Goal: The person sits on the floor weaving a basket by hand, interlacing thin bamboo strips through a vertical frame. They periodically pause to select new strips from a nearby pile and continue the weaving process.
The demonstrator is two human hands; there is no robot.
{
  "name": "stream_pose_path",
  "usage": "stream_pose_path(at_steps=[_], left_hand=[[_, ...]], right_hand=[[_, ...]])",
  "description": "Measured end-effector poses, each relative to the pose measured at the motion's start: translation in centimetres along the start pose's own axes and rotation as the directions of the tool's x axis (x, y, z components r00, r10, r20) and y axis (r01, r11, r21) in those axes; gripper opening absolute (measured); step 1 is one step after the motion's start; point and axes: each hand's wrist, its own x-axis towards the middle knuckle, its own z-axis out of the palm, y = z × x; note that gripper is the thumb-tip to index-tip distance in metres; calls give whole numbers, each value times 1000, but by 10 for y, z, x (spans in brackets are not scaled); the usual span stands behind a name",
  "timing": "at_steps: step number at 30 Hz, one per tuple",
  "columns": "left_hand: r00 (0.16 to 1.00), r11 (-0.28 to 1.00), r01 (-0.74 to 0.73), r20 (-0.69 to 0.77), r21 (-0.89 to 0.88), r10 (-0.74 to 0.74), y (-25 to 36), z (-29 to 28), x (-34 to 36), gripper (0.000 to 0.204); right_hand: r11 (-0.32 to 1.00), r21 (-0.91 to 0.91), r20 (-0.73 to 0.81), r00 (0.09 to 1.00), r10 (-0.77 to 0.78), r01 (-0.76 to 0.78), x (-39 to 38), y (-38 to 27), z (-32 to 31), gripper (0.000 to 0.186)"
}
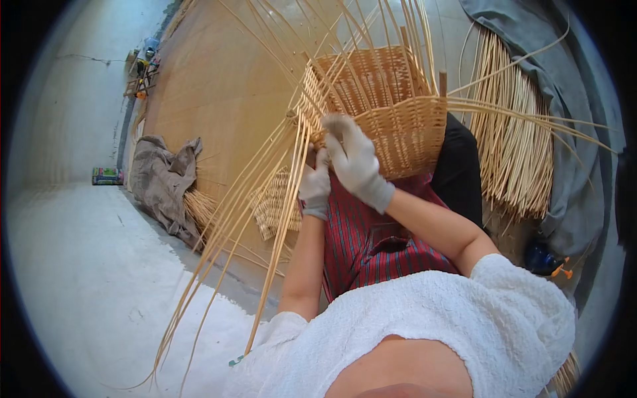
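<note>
A half-woven wicker basket [405, 136] of tan rods rests on my lap, its open side facing up. Long loose rods [249, 179] fan out from its rim to the left, the far side and the right. My left hand [314, 186], in a pale glove, grips the basket's near left corner with its thumb up; its other fingers are partly hidden behind the rods. Just right of it, my right hand [357, 156], also gloved and slightly blurred, closes its fingers on a rod at the same corner. Short wooden stakes [442, 84] stand up at the basket's corners.
A thick bundle of rods [514, 132] lies at the right beside a grey cloth [570, 172]. Brown sacking [162, 182] covers another bundle at the left. A small woven piece [271, 205] lies on the floor near my left forearm. A dark blue container [541, 257] sits at the lower right.
</note>
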Motion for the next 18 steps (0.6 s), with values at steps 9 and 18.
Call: stream_pose_path(at_steps=[9,18], left_hand=[[983,603,-106,-8,790,183,117,-57,34,38],[962,626,-135,-49,768,267,28,-81,53,39]], right_hand=[[713,105,-371,638,675,-694,181,43,55,142],[989,4,-332,933,139,-146,130,17,81,49]])
